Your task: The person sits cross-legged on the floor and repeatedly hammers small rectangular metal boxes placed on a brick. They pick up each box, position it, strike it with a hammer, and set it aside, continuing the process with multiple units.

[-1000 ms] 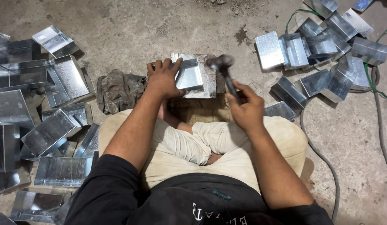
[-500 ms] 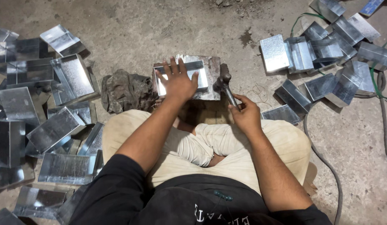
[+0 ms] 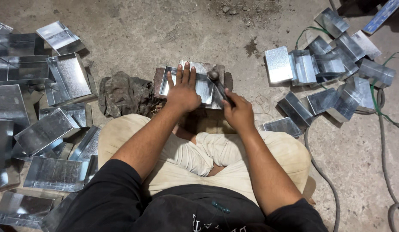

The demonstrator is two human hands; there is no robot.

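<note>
Galvanised sheet tray (image 3: 204, 86), judged light, stiff and sharp-edged, we pin flat under our left hand (image 3: 183, 92), fingers spread, while our right hand (image 3: 238, 112), fingers wrapped, grips the hammer (image 3: 217, 81).

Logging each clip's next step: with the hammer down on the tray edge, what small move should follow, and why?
Probably lift the hammer slightly for another tap. Its head rests on the metal tray at its right edge, the right hand grips the handle, and the left hand presses flat inside the tray, steadying it.
</note>
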